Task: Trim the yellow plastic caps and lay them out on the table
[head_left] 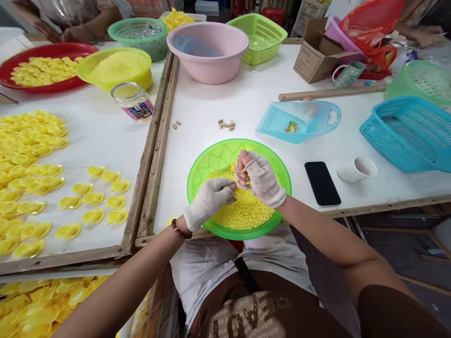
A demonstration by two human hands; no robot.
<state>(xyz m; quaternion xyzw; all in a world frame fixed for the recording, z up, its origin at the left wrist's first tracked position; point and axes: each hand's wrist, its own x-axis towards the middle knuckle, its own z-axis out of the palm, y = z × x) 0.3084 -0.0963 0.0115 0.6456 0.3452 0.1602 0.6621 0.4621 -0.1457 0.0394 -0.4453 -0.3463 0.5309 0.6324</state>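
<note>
Both my hands wear white gloves with bare fingertips and are over a bright green round tray (199, 168) heaped with small yellow pellets (246, 217). My left hand (214, 196) pinches a thin, rounded yellow plastic piece (240, 194) at the tray's middle. Curled just above and to the right of it, my right hand (260, 177) is closed, and some yellow pellets show between its fingers. Another yellow rounded piece (233, 165) is partly visible behind the right fingers.
Finished-looking yellow pieces (93, 198) lie in rows on the left, past a wooden rail (155, 141). A blue scoop (299, 123), black phone (322, 183), white cup (356, 170) and blue basket (405, 141) stand right. A pink basin (207, 65) is behind. Other people's arms show at the back.
</note>
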